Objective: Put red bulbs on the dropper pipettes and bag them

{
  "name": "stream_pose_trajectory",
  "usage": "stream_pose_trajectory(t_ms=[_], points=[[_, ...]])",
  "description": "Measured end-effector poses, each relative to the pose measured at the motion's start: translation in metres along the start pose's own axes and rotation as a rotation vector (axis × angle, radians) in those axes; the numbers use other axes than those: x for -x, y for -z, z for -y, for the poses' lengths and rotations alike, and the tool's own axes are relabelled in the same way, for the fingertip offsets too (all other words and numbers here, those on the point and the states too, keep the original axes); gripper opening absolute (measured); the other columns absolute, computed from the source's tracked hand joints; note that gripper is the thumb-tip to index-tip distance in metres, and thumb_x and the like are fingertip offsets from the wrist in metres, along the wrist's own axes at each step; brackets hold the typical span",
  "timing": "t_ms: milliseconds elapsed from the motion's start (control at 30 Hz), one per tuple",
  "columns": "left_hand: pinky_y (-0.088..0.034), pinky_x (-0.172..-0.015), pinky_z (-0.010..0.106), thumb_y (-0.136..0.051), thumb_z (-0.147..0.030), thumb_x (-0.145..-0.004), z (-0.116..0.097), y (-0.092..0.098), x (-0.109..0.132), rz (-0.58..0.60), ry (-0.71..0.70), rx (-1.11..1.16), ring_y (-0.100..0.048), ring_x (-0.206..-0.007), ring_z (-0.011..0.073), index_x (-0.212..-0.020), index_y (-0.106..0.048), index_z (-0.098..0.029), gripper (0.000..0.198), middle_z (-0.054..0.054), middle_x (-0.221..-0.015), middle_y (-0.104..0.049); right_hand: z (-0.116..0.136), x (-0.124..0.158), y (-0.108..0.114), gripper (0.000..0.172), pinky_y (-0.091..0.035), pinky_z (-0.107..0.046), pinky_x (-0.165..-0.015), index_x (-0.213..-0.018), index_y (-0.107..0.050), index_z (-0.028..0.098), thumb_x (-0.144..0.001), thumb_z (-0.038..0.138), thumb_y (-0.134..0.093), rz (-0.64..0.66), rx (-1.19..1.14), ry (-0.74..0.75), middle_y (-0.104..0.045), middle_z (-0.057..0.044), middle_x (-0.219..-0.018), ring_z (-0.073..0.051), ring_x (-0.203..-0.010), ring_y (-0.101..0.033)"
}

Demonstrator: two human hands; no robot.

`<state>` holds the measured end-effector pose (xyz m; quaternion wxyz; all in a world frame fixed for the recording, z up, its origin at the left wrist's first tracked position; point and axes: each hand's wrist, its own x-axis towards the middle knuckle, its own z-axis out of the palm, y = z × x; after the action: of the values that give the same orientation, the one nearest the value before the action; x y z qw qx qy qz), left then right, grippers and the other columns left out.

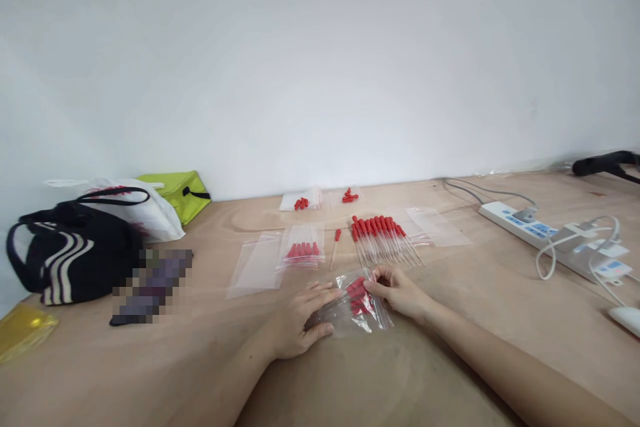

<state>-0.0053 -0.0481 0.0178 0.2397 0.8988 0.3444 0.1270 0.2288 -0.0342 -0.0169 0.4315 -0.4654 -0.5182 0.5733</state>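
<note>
Yellow packet point(23, 327): at the table's left edge, cut off by the frame; contents unclear.
Striped bag point(70, 253): dark with white stripes, near the far left corner; it covers part of the white bag point(135, 210) behind it, whose red print is too hidden to read.
Green pouch point(177, 193): against the wall, partly behind the white bag.
Blurred patch point(150, 283): dark object just right of the striped bag, pixelated, cannot identify.
Empty sleeves point(255, 267): clear, flat, hard to tell from the wood.
Filled sleeve point(301, 250): clear, red caps in a row inside.
Left hand point(300, 323): flat and released, fingers spread on the left end of the zip bag, thumb at its near edge.
Zip bag point(357, 307): clear plastic, crumpled, glossy; lies on the table toward the near edge, centre, between both hands. Red-capped pieces bunched inside; count not legible through the creases.
Loose pipette point(335, 247): single, red cap, beyond the hands.
Right hand point(400, 290): fingertips pinched on the zip bag's far right corner; thumb hidden.
Pipette row point(383, 237): red caps side by side, thin clear stems fanned toward the hands.
Far sleeves point(301, 202): by the wall, with a few red caps.
Power strip point(520, 223): white, toward the right edge, plug and cables attached; blue markings too small to read.
Black object point(605, 161): far right corner, cut off.
</note>
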Motion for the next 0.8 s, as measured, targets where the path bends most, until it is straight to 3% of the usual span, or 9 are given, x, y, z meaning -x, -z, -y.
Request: stream_pose_trajectory(t_ms=[67, 133, 200, 300, 367, 533, 700, 800], points=[[-0.029, -0.102, 0.041, -0.051, -0.031, -0.08, 0.001, -0.001, 0.0, -0.019, -0.005, -0.005, -0.036, -0.122, 0.021, -0.128, -0.037, -0.027, 0.051, 0.003, -0.133, -0.042, 0.004, 0.003, 0.0, 0.034, -0.024, -0.016, -0.035, -0.061, -0.046, 0.018, -0.061, 0.046, -0.065, 0.052, -0.065, -0.034, -0.047, 0.008, -0.047, -0.004, -0.037, -0.036], [-0.031, -0.101, 0.04, -0.05, -0.034, -0.08, 0.005, -0.003, 0.0, -0.126, -0.003, -0.031, -0.039, -0.12, 0.0211, -0.124, -0.042, -0.027, 0.046, 0.003, -0.129, -0.046, 0.008, 0.004, 0.002, 0.035, -0.022, -0.016, -0.031, -0.066, -0.048, 0.018, -0.063, 0.049, -0.064, 0.09, -0.134, -0.064, -0.047, 0.009, -0.045, -0.004, -0.031, -0.034], [-0.033, -0.098, 0.039, -0.046, -0.033, -0.081, 0.013, -0.003, -0.001, -0.338, 0.041, -0.094, -0.044, -0.115, 0.0213, -0.115, -0.05, -0.025, 0.035, 0.004, -0.119, -0.055, 0.011, 0.003, 0.006, 0.034, -0.023, -0.016, -0.03, -0.069, -0.048, 0.019, -0.062, 0.048, -0.064, 0.09, -0.235, -0.07, -0.048, 0.009, -0.045, -0.004, -0.029, -0.035], [-0.036, -0.092, 0.038, -0.041, -0.031, -0.083, 0.03, 0.005, -0.001, -0.701, 0.228, -0.24, -0.052, -0.101, 0.0213, -0.096, -0.058, -0.022, 0.024, 0.005, -0.1, -0.062, 0.016, -0.001, 0.011, 0.03, -0.029, -0.016, -0.03, -0.068, -0.05, 0.018, -0.061, 0.042, -0.068, 0.039, -0.384, -0.049, -0.051, 0.007, -0.047, -0.005, -0.031, -0.039], [-0.037, -0.089, 0.038, -0.042, -0.033, -0.08, 0.045, 0.016, 0.003, -0.821, 0.422, -0.355, -0.053, -0.097, 0.0227, -0.089, -0.059, -0.021, 0.023, 0.007, -0.097, -0.062, 0.018, -0.006, 0.01, 0.027, -0.034, -0.017, -0.032, -0.069, -0.053, 0.017, -0.06, 0.037, -0.069, 0.018, -0.451, -0.038, -0.054, 0.005, -0.05, -0.005, -0.034, -0.043], [-0.034, -0.089, 0.043, -0.048, -0.044, -0.074, 0.079, 0.041, 0.02, -0.727, 0.954, -0.513, -0.048, -0.102, 0.0309, -0.101, -0.058, -0.015, 0.041, 0.014, -0.098, -0.06, 0.025, -0.024, -0.024, 0.022, -0.046, -0.02, -0.046, -0.07, -0.055, 0.017, -0.058, 0.029, -0.07, -0.002, -0.52, -0.015, -0.061, 0.001, -0.06, -0.009, -0.049, -0.056], [-0.037, -0.085, 0.04, -0.05, -0.051, -0.072, 0.089, 0.046, 0.026, -0.602, 1.057, -0.399, -0.051, -0.101, 0.0306, -0.107, -0.054, -0.016, 0.05, 0.01, -0.103, -0.062, 0.028, -0.061, -0.081, 0.025, -0.05, -0.024, -0.056, -0.068, -0.048, 0.019, -0.057, 0.03, -0.067, -0.193, -0.565, 0.047, -0.061, 0.003, -0.065, -0.011, -0.06, -0.059], [-0.041, -0.079, 0.039, -0.05, -0.05, -0.073, 0.089, 0.047, 0.025, -0.557, 1.097, -0.339, -0.056, -0.098, 0.0303, -0.105, -0.055, -0.017, 0.046, 0.009, -0.098, -0.065, 0.026, -0.08, -0.105, 0.024, -0.05, -0.023, -0.058, -0.064, -0.043, 0.02, -0.059, 0.028, -0.064, -0.224, -0.52, 0.024, -0.057, 0.004, -0.062, -0.01, -0.059, -0.057]])
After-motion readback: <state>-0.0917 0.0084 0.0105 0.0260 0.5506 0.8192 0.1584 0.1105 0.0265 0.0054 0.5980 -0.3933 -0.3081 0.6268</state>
